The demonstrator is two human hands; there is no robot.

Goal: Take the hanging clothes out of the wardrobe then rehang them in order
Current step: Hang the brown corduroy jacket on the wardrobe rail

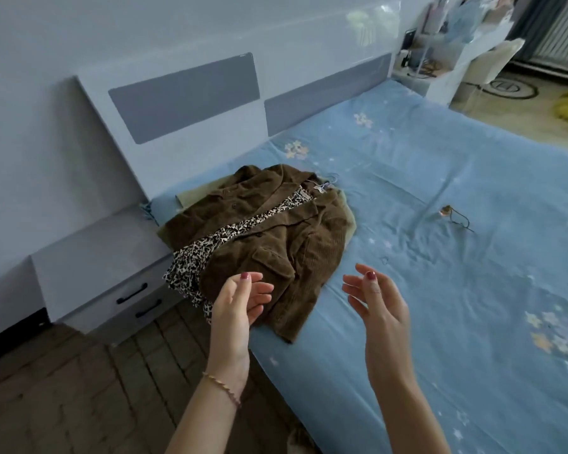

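A brown corduroy jacket (276, 231) lies on the near left corner of the bed (440, 257), on top of a leopard-print garment (191, 260) and an olive green piece (194, 194). A pale hanger hook (328, 181) pokes out at the jacket's collar. My left hand (240, 299) hovers over the jacket's lower hem, fingers relaxed, holding nothing. Above the blue sheet to the right of the pile, my right hand (374, 296) is open too, palm turned toward the left hand. The wardrobe is out of view.
A white nightstand (105, 276) with two drawers stands left of the bed, under the grey-panelled headboard (191, 103). A small trinket with a cord (450, 214) lies on the sheet. A cluttered desk (456, 50) stands at the far right corner. Dark wooden floor (63, 388) lies below.
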